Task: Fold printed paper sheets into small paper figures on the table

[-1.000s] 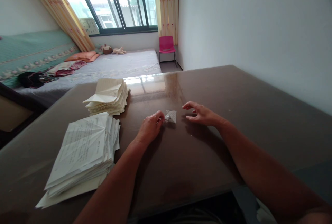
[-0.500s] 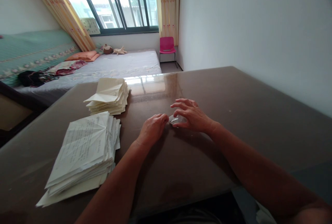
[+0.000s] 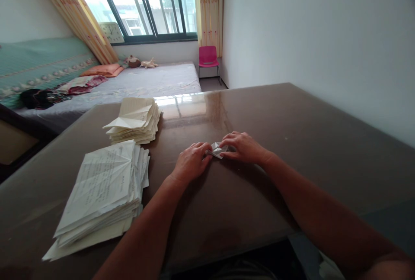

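Note:
A small piece of folded white paper (image 3: 217, 149) lies low over the brown table, between my two hands. My left hand (image 3: 192, 159) pinches its left end between thumb and fingers. On the other side, my right hand (image 3: 244, 148) grips the right end, with the fingers curled over the top and the thumb beneath. Fingers cover both ends of the paper, so its full shape is hidden.
Left of my arms, a stack of creased printed sheets (image 3: 100, 189) rests on the table (image 3: 324, 154). Behind it is a smaller pile of cream paper (image 3: 134, 120). Beyond the table are a bed (image 3: 168, 76) and a pink chair (image 3: 208, 57).
My right hand's raised, spread fingers have come down and closed on the right end of the folded paper. My left hand keeps its place, and more of the paper shows between the hands.

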Action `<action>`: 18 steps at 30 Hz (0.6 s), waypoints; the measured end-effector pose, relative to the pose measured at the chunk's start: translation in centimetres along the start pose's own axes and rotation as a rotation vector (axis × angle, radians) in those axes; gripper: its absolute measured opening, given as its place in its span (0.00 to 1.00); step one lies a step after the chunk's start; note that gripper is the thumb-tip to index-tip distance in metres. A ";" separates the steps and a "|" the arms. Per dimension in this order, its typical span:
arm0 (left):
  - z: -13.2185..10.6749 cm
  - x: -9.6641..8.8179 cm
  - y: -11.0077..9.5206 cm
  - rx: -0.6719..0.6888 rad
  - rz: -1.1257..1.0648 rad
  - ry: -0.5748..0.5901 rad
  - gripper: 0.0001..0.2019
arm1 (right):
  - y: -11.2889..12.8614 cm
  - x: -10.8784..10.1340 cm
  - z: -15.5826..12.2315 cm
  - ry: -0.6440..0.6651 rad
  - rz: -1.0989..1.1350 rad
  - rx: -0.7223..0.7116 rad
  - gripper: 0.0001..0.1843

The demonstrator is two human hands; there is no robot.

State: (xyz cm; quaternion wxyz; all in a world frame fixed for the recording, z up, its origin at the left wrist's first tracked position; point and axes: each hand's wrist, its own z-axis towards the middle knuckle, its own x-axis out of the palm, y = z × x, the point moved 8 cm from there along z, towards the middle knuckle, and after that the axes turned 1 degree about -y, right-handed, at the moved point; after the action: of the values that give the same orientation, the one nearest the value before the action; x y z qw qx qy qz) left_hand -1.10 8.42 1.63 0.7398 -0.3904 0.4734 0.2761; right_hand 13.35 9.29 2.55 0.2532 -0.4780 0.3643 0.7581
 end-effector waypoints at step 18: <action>0.7 0.9 1.2 -0.088 -0.033 -0.016 0.11 | -1.5 1.5 0.5 0.025 0.046 0.023 0.13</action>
State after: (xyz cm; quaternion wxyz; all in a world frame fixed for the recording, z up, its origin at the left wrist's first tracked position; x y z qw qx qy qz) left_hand -1.34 9.71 0.61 0.7301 -0.4281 0.4485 0.2875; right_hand 13.53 10.68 0.82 0.2366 -0.4759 0.3872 0.7534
